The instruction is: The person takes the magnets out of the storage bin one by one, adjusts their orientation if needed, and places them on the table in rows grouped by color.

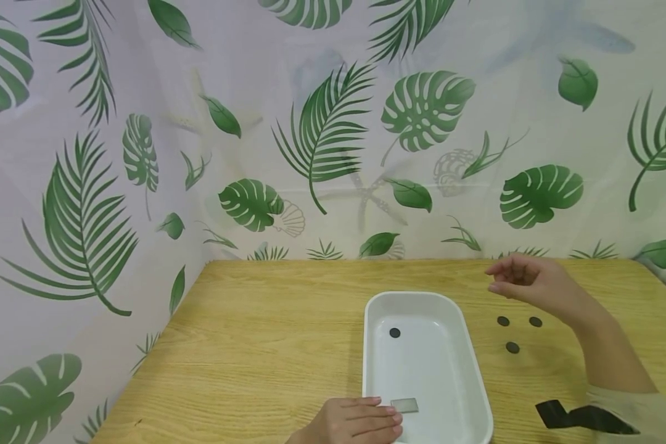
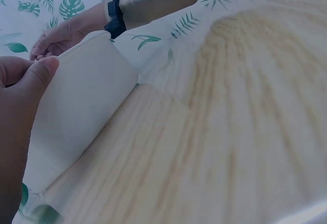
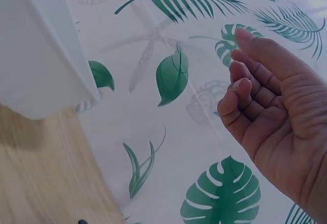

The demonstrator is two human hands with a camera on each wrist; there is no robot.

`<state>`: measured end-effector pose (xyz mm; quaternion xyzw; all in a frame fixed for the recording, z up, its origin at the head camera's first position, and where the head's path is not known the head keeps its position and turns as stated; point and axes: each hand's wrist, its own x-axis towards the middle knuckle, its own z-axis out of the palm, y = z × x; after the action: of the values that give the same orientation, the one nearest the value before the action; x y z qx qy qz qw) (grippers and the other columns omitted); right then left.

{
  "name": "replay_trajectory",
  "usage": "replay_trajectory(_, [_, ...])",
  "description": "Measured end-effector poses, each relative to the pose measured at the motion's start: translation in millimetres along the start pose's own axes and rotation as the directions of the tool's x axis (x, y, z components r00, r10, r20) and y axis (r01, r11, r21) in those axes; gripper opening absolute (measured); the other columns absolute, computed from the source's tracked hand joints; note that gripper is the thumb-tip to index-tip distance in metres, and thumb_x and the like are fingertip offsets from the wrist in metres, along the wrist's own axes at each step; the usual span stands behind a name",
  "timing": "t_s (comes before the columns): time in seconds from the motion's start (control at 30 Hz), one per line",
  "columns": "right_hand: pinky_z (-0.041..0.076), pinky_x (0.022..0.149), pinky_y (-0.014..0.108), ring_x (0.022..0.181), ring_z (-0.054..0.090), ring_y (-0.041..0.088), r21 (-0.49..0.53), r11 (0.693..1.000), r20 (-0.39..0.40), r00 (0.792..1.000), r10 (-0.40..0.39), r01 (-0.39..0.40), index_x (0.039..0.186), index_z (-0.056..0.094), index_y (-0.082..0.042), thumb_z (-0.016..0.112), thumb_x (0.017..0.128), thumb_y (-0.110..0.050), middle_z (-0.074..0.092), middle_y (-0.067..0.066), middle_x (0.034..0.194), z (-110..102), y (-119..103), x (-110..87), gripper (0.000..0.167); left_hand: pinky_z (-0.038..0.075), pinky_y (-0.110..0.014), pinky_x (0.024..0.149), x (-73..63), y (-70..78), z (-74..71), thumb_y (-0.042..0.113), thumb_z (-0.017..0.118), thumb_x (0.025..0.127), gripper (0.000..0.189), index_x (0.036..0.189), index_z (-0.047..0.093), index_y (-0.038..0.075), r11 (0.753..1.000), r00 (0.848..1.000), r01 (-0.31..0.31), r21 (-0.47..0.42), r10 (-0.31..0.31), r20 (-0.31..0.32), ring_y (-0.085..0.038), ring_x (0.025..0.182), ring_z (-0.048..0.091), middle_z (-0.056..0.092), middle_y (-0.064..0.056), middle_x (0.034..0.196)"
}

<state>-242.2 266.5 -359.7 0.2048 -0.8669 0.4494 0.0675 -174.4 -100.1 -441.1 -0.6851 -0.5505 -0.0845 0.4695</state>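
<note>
A white rectangular tray (image 1: 480,376) stands on the table, one small black disc (image 1: 394,333) on its floor toward the far left. My left hand (image 1: 361,421) holds the near left side of the tray, fingers over the rim. In the left wrist view the thumb (image 2: 38,78) lies along the rim's outside. Right beside those fingertips, inside the tray, is a pale translucent rectangle (image 1: 404,405). My right hand (image 1: 538,285) hovers past the tray's far right, fingers loosely bent, with nothing in it. Below it three black discs (image 1: 512,348) lie on the table.
The wood-grain table (image 1: 255,345) extends left of the tray. Behind it hangs a white curtain (image 1: 333,240) printed with green leaves, which also runs along the left side. A black strap (image 1: 588,418) is round the right sleeve.
</note>
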Motion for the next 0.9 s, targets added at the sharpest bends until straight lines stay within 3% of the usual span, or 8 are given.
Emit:
replay_trajectory(0.23, [0.053, 0.062, 0.021, 0.075, 0.06, 0.013, -0.006, 0.998, 0.001, 0.998, -0.055, 0.055, 0.106, 0.061, -0.008, 0.066, 0.089, -0.011, 0.063, 0.0, 0.086, 1.8, -13.4, 9.8, 0.018, 0.052, -0.025, 0.09, -0.6, 0.8, 0.6, 0.018, 0.056, 0.095, 0.021, 0.099, 0.074, 0.01, 1.0, 1.0, 0.011, -0.011, -0.011, 0.005, -0.011, 0.095, 0.068, 0.073, -0.001, 0.095])
replay_trajectory(0.4, [0.053, 0.063, 0.021, 0.074, 0.059, 0.012, 0.039, 0.993, 0.005, 0.994, -0.109, 0.109, 0.106, 0.061, -0.005, 0.065, 0.089, -0.01, 0.063, 0.006, 0.087, 3.3, -23.4, 17.6, 0.018, 0.052, -0.026, 0.092, -10.9, 5.1, 9.6, 0.019, 0.057, 0.094, 0.021, 0.101, 0.074, 0.009, 1.0, 1.0, 0.014, -0.009, -0.014, 0.014, -0.012, 0.097, 0.068, 0.073, -0.001, 0.098])
replay_trajectory(0.6, [0.053, 0.062, 0.02, 0.072, 0.058, 0.011, 0.062, 0.983, 0.021, 0.984, -0.174, 0.173, 0.104, 0.062, -0.005, 0.067, 0.087, -0.006, 0.062, 0.004, 0.085, 10.4, -31.9, 28.3, 0.018, 0.05, -0.028, 0.095, -21.0, 9.5, 16.7, 0.019, 0.058, 0.093, 0.022, 0.105, 0.072, 0.008, 1.0, 1.0, 0.02, -0.011, -0.02, 0.02, -0.013, 0.102, 0.066, 0.072, -0.003, 0.103])
replay_trajectory(0.9, [0.053, 0.061, 0.019, 0.071, 0.058, 0.011, 0.083, 0.973, 0.033, 0.975, -0.219, 0.216, 0.103, 0.062, -0.004, 0.067, 0.085, -0.002, 0.063, 0.002, 0.084, 18.3, -43.6, 37.3, 0.018, 0.052, -0.026, 0.092, -15.2, 5.8, 14.0, 0.018, 0.056, 0.094, 0.021, 0.101, 0.074, 0.01, 1.0, 1.0, 0.003, 0.002, -0.003, 0.019, -0.012, 0.097, 0.068, 0.073, -0.001, 0.098])
